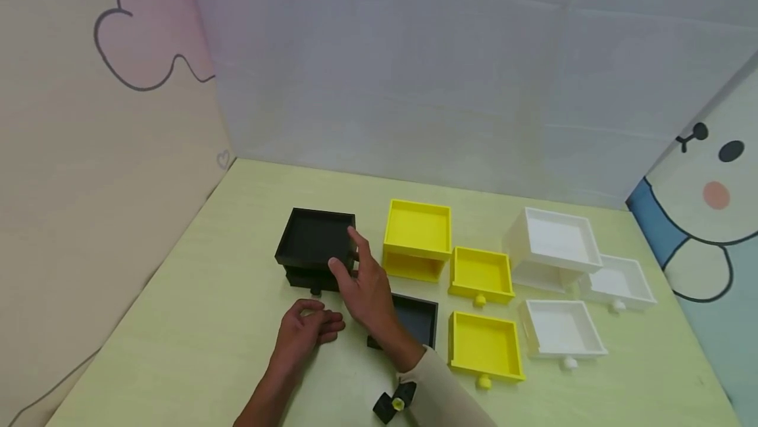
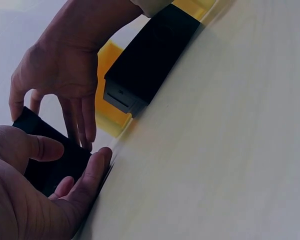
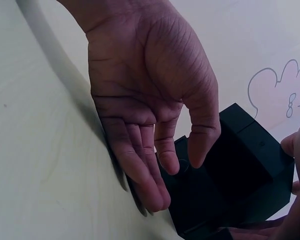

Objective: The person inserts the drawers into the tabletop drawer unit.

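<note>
A black cabinet point(image 1: 316, 235) with a tray-like top stands on the left half of the table. Low in its front sits a black drawer point(image 3: 194, 192), its round knob point(image 1: 316, 292) facing me. My right hand point(image 1: 366, 285) holds the cabinet at its right front corner, thumb over the front rim and fingers along the side. Just in front of the knob is my left hand point(image 1: 302, 331), its fingers loosely bent with nothing between them. In the right wrist view, those fingers overlap the drawer front. A second black drawer point(image 1: 417, 316) lies partly hidden behind my right forearm.
Right of the black cabinet stands a yellow cabinet point(image 1: 417, 228) with an open front. Two yellow drawers point(image 1: 482, 272) lie beside and before it. Farther right are a white cabinet point(image 1: 559, 237) and two white drawers point(image 1: 564, 328). Walls point(image 1: 379, 85) enclose the table.
</note>
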`<state>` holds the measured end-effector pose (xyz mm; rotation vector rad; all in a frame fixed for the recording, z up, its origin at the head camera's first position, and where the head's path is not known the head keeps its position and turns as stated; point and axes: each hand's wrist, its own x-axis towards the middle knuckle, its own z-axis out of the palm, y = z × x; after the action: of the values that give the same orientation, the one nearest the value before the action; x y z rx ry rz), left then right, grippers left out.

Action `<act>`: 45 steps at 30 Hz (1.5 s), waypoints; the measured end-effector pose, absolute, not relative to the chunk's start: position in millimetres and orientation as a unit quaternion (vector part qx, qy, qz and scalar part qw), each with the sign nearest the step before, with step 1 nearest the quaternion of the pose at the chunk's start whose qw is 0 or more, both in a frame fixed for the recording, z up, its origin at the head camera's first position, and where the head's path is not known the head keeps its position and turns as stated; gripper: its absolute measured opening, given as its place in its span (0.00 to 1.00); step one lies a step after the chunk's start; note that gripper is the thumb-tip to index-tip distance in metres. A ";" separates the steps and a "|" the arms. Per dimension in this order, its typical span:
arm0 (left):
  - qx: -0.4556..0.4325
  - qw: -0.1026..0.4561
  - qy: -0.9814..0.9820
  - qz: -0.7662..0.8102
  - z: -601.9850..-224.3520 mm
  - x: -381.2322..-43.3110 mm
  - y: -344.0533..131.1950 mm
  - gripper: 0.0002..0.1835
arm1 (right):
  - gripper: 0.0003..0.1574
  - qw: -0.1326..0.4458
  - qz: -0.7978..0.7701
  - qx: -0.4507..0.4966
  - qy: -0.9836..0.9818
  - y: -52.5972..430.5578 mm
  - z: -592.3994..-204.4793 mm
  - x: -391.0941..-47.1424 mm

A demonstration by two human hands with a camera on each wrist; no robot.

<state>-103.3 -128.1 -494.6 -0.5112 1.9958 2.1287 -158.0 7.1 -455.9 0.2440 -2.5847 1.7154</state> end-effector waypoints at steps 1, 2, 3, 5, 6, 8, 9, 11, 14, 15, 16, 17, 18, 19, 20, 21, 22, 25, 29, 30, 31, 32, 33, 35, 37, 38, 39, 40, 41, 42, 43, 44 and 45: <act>-0.170 0.089 0.672 0.715 -494.4 -102.7 -128.0 0.12 | 0.39 0.014 0.549 0.077 -0.832 7.4 -455.4 -157.6; -0.168 0.088 0.674 0.714 -494.3 -102.3 -128.0 0.12 | 0.39 0.015 0.545 0.076 -0.835 7.6 -454.8 -157.1; -0.167 0.088 0.675 0.713 -494.1 -101.9 -127.9 0.12 | 0.39 0.015 0.541 0.076 -0.838 7.9 -454.4 -156.7; -0.165 0.086 0.677 0.712 -494.0 -101.2 -127.5 0.11 | 0.39 0.018 0.531 0.076 -0.844 8.7 -453.4 -155.8; -0.164 0.086 0.678 0.711 -494.2 -100.8 -127.0 0.11 | 0.39 0.020 0.525 0.078 -0.847 9.0 -453.0 -155.4; -0.161 0.088 0.679 0.711 -494.2 -99.4 -125.5 0.09 | 0.39 0.027 0.511 0.079 -0.855 9.6 -452.4 -154.6; -0.159 0.090 0.680 0.711 -494.3 -98.4 -124.5 0.09 | 0.39 0.031 0.506 0.078 -0.858 10.0 -452.1 -154.3; -0.155 0.096 0.679 0.711 -494.6 -96.0 -122.1 0.08 | 0.38 0.044 0.499 0.075 -0.862 10.7 -450.5 -153.6; -0.151 0.109 0.678 0.711 -494.9 -90.9 -118.7 0.07 | 0.36 0.061 0.502 0.066 -0.860 13.0 -447.1 -152.9; -0.147 0.114 0.680 0.709 -494.8 -89.0 -117.7 0.07 | 0.36 0.067 0.505 0.066 -0.858 14.0 -445.7 -152.5; -0.144 0.120 0.681 0.708 -494.8 -87.0 -116.7 0.07 | 0.36 0.070 0.508 0.066 -0.856 15.1 -444.5 -152.3; -0.139 0.127 0.683 0.705 -494.5 -84.7 -115.6 0.06 | 0.36 0.072 0.511 0.068 -0.854 16.1 -443.7 -152.3; -0.133 0.136 0.685 0.703 -494.2 -82.3 -114.5 0.06 | 0.36 0.072 0.513 0.070 -0.852 17.2 -442.8 -152.3; -0.127 0.147 0.687 0.700 -493.8 -79.8 -113.4 0.07 | 0.36 0.073 0.515 0.073 -0.851 18.1 -442.1 -152.2; -0.121 0.159 0.689 0.697 -493.2 -77.1 -112.1 0.07 | 0.36 0.074 0.514 0.076 -0.851 19.0 -441.5 -152.2; -0.115 0.172 0.689 0.694 -492.7 -74.3 -110.9 0.08 | 0.36 0.072 0.514 0.079 -0.851 19.8 -440.7 -151.9; -0.113 0.186 0.690 0.691 -492.2 -71.5 -109.5 0.09 | 0.36 0.069 0.514 0.081 -0.852 20.6 -439.9 -151.9; -0.107 0.227 0.687 0.682 -490.9 -63.3 -105.9 0.12 | 0.36 0.058 0.509 0.087 -0.854 23.8 -434.3 -150.3; -0.098 0.273 0.674 0.680 -489.9 -55.6 -100.3 0.15 | 0.36 0.042 0.506 0.083 -0.857 32.2 -418.4 -146.6; -0.093 0.280 0.670 0.681 -489.5 -54.3 -98.5 0.16 | 0.35 0.041 0.508 0.082 -0.857 35.0 -413.5 -145.8; -0.087 0.287 0.666 0.683 -489.3 -53.5 -96.8 0.16 | 0.35 0.040 0.511 0.078 -0.855 38.0 -408.3 -145.3; -0.082 0.291 0.663 0.685 -488.9 -52.8 -95.0 0.17 | 0.35 0.043 0.513 0.077 -0.854 41.2 -403.1 -145.0; -0.078 0.294 0.660 0.687 -488.5 -52.2 -93.2 0.17 | 0.35 0.045 0.515 0.075 -0.853 44.6 -398.0 -144.8; -0.072 0.298 0.658 0.688 -488.1 -51.0 -90.0 0.17 | 0.35 0.052 0.519 0.070 -0.850 52.1 -388.7 -144.2; -0.070 0.299 0.657 0.688 -488.1 -50.2 -87.3 0.17 | 0.34 0.062 0.523 0.062 -0.848 60.7 -380.3 -143.6; -0.069 0.300 0.657 0.688 -488.1 -50.2 -86.0 0.17 | 0.34 0.070 0.524 0.058 -0.847 65.4 -376.9 -143.6; -0.070 0.301 0.657 0.688 -488.3 -50.1 -84.9 0.17 | 0.34 0.076 0.525 0.051 -0.846 70.1 -373.4 -143.1; -0.068 0.301 0.658 0.687 -488.6 -50.4 -84.2 0.18 | 0.34 0.084 0.527 0.045 -0.844 74.9 -370.4 -142.6; -0.070 0.301 0.658 0.687 -488.5 -50.6 -83.3 0.18 | 0.33 0.091 0.530 0.039 -0.842 79.5 -367.0 -141.8; -0.071 0.301 0.659 0.686 -488.4 -50.8 -82.4 0.18 | 0.33 0.098 0.534 0.032 -0.839 84.1 -363.8 -140.7; -0.072 0.301 0.659 0.686 -488.4 -51.2 -81.5 0.18 | 0.32 0.103 0.537 0.026 -0.837 88.7 -361.1 -139.8; -0.073 0.301 0.659 0.686 -488.8 -51.6 -80.7 0.18 | 0.32 0.109 0.539 0.019 -0.835 93.0 -358.5 -138.7; -0.074 0.302 0.658 0.686 -489.1 -51.8 -79.8 0.18 | 0.31 0.112 0.542 0.013 -0.833 97.3 -355.8 -137.4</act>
<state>-51.8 -79.8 -489.1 -0.1952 1.7464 1.8185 -137.4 97.3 -355.8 0.0376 -2.4453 1.5916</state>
